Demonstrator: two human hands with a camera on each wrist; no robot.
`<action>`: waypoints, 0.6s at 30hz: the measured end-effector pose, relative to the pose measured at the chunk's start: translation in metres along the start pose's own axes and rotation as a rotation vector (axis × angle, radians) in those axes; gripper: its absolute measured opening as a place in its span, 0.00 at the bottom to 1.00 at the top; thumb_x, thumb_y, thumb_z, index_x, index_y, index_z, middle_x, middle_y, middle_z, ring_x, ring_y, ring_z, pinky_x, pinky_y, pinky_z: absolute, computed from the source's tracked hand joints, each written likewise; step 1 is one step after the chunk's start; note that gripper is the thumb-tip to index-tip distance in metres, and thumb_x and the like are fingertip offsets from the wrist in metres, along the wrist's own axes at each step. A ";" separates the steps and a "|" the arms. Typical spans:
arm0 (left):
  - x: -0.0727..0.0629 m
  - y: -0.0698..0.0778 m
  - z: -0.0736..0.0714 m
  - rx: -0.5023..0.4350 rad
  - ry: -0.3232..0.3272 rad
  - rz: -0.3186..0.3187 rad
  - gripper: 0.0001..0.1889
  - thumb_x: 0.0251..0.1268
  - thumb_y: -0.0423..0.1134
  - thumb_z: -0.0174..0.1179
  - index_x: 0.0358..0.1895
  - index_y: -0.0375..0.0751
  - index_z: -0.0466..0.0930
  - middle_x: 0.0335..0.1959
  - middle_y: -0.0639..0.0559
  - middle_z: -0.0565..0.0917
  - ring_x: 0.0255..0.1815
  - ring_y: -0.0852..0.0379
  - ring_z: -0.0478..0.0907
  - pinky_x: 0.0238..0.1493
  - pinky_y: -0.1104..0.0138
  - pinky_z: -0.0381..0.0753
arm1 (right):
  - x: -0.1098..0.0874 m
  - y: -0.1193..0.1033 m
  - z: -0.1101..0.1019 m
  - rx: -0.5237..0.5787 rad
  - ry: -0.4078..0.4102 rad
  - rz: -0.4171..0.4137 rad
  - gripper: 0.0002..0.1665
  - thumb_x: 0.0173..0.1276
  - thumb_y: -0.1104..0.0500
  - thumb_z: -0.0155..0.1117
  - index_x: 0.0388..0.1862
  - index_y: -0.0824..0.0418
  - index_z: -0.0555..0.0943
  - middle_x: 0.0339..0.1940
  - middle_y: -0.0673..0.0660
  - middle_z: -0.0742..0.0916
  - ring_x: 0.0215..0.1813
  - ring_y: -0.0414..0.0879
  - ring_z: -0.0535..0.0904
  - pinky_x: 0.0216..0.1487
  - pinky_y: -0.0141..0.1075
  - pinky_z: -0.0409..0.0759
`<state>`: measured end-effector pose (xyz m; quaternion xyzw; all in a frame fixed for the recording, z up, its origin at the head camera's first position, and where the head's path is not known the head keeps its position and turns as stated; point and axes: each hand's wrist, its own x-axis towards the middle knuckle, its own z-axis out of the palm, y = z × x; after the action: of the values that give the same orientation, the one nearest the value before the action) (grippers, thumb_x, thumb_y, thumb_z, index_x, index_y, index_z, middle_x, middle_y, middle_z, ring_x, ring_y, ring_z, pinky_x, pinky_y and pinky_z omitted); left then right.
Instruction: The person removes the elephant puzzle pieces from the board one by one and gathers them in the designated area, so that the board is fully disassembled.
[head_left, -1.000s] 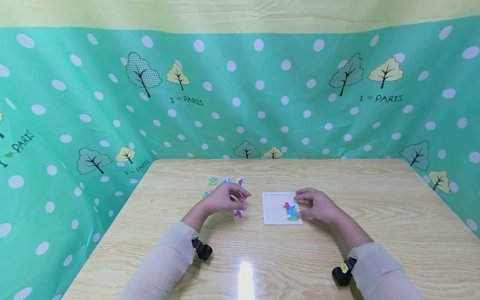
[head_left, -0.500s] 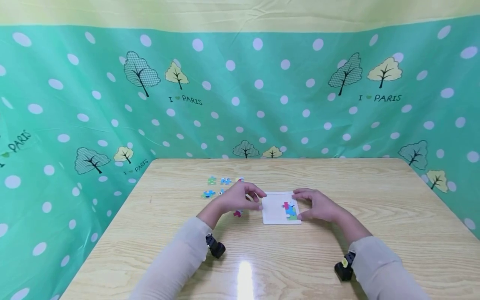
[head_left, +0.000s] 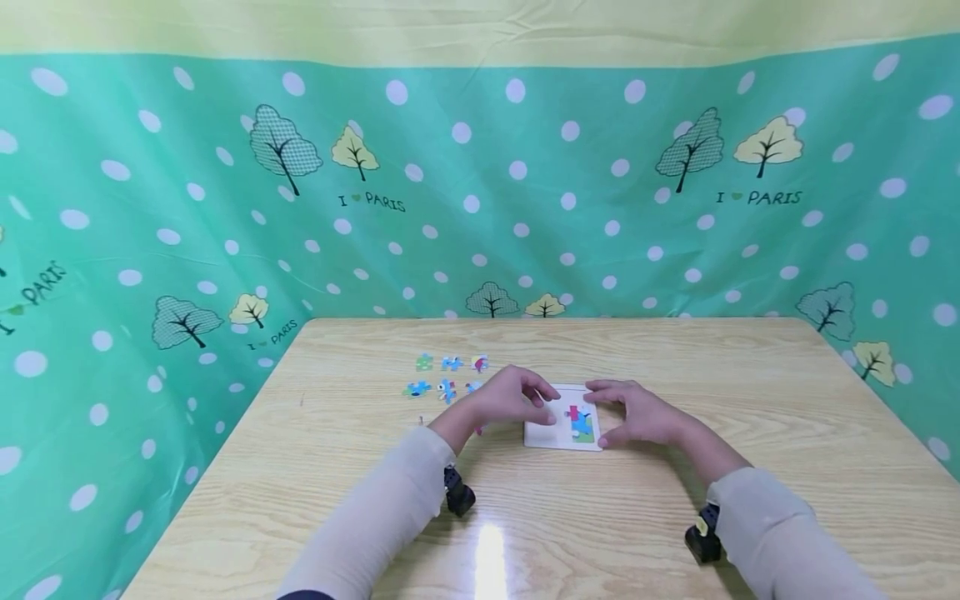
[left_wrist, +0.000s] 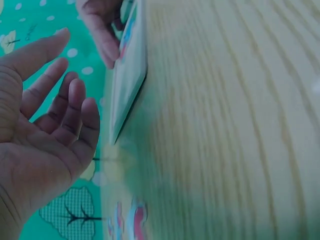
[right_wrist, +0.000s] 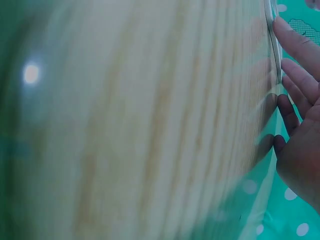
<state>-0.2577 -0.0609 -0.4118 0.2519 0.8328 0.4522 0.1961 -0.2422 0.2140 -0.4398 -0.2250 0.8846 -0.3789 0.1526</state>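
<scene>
A square white puzzle tray [head_left: 542, 437] lies on the table, with joined jigsaw pieces [head_left: 582, 424] in red, blue and green on its right side. Over the tray's left part is my left hand [head_left: 510, 396]; in the left wrist view this hand [left_wrist: 55, 115] has its fingers loosely bent and spread, with nothing seen between them. My right hand [head_left: 637, 412] rests at the tray's right edge, thumb by the near corner and fingers by the far one. The right wrist view shows the thumb of that hand [right_wrist: 305, 120] against the tray's edge [right_wrist: 273, 45].
Left of the tray lie several loose jigsaw pieces [head_left: 447, 391] in rough rows, some of them covered by the left hand and forearm. A polka-dot curtain [head_left: 480, 167] hangs behind the wooden table [head_left: 675, 350]. Each wrist carries a small black camera [head_left: 459, 493].
My left hand has moved right from the loose pieces to above the tray's left part, uncovering several pieces. The right hand stays at the tray's right edge, its thumb slightly nearer the front corner.
</scene>
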 end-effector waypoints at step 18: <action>0.026 0.009 0.035 0.264 0.043 -0.078 0.18 0.56 0.37 0.79 0.50 0.40 0.89 0.37 0.58 0.83 0.35 0.65 0.76 0.40 0.75 0.78 | -0.001 -0.004 0.002 0.026 0.027 -0.011 0.39 0.61 0.56 0.80 0.68 0.70 0.78 0.77 0.69 0.70 0.79 0.73 0.56 0.75 0.69 0.53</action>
<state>-0.2571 -0.0182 -0.4251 0.2333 0.8983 0.3359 0.1606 -0.2397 0.2112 -0.4383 -0.2229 0.8804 -0.3940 0.1415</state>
